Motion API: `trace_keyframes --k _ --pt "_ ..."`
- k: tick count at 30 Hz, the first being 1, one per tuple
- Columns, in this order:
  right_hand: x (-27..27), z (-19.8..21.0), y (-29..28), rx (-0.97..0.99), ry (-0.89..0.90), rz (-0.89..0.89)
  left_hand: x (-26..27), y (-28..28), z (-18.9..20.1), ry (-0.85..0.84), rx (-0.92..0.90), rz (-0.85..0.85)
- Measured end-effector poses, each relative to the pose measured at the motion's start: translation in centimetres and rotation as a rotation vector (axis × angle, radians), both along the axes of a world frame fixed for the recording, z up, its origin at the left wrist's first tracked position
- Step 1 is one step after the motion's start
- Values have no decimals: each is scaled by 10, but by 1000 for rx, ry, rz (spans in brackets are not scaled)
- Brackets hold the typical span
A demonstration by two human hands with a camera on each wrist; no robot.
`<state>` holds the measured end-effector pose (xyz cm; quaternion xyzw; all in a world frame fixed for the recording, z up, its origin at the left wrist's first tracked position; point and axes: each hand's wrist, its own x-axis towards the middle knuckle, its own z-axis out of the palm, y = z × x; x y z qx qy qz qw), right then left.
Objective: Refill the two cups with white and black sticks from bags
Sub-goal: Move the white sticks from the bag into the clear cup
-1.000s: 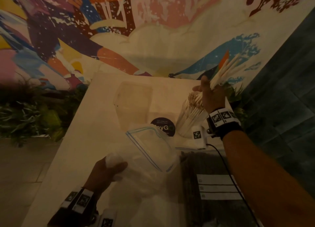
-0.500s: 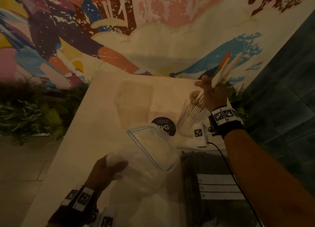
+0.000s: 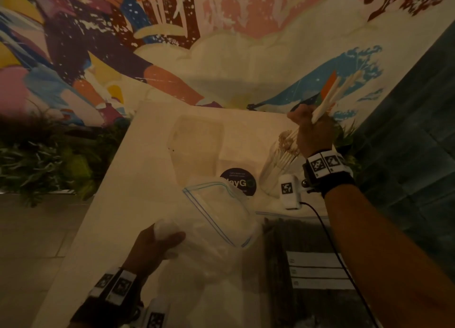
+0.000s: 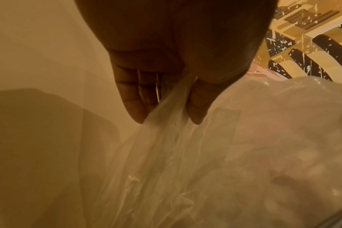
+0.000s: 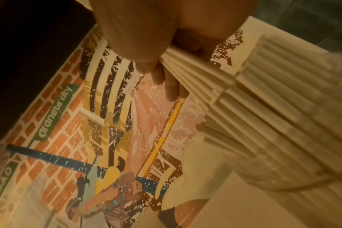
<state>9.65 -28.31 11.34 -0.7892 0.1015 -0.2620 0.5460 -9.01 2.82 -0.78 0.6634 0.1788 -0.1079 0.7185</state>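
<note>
My right hand [image 3: 310, 123] is raised over the far right of the table and grips a small bundle of white sticks [image 3: 332, 96] that points up and to the right. Just below it stands a clear cup [image 3: 275, 177] packed with white sticks. In the right wrist view my right hand [image 5: 166, 74] holds the white sticks [image 5: 187, 67] fanned above the cup [image 5: 287, 138]. My left hand [image 3: 167, 232] grips a bunched corner of the clear zip bag [image 3: 219, 219], whose mouth is open. In the left wrist view my left hand [image 4: 167, 120] pinches the zip bag [image 4: 215, 154].
A zip bag of black sticks [image 3: 278, 253] with a white label lies at the near right. A clear empty container [image 3: 199, 140] stands at the back of the white table [image 3: 138, 179], and a round black sticker [image 3: 237, 182] sits beside the cup. A mural wall rises behind.
My right hand has risen slightly up and to the right with the white sticks. My left hand and the clear bag have hardly moved.
</note>
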Motion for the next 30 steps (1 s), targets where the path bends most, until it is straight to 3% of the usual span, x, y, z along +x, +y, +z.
trace_keyframes --k 6,10,12,14,19,21,24,26,28,30 --pt "5 -17 -5 -13 182 102 0 1 -1 9 8 2" --pt "0 6 -8 -140 -63 -72 -2 2 1 11 6 0" --pt "2 13 -9 -92 -104 -76 -1 2 1 11 22 1" --pt "5 8 -8 -136 8 -70 -1 0 2 10 24 9" --pt "6 -22 -12 -566 504 -64 0 -2 4 14 27 15" --pt "3 -18 -13 -533 410 -103 -2 0 3 21 39 14" --pt "2 1 -13 -318 -44 -119 -2 1 1 37 41 21" --pt "3 17 -11 -316 -314 -110 -2 0 3 38 27 35" --pt "7 27 -8 -451 -360 -100 -1 -2 5 24 17 33" --pt "10 22 -5 -583 -124 -16 0 -3 6 16 25 23"
